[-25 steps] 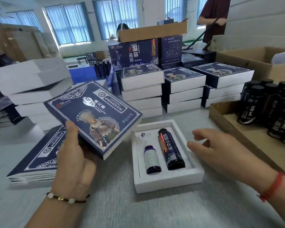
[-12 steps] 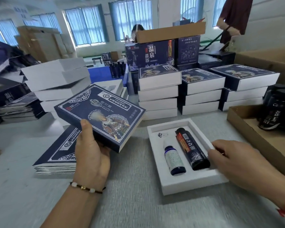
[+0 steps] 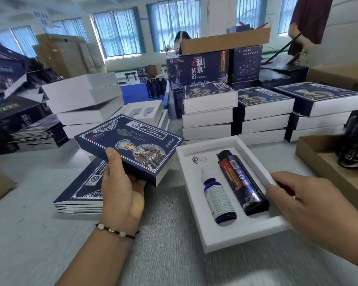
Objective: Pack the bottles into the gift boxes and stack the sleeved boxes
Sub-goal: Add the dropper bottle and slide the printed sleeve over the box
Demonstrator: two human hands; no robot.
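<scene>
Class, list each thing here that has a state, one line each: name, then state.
White gift box tray: open, unsleeved, both slots filled.
Small blue dropper bottle: lying in left slot.
Tall dark bottle: lying in right slot.
Navy printed sleeve: held up, tilted.
Left hand: gripping sleeve.
Right hand: on the tray's right rim.
</scene>
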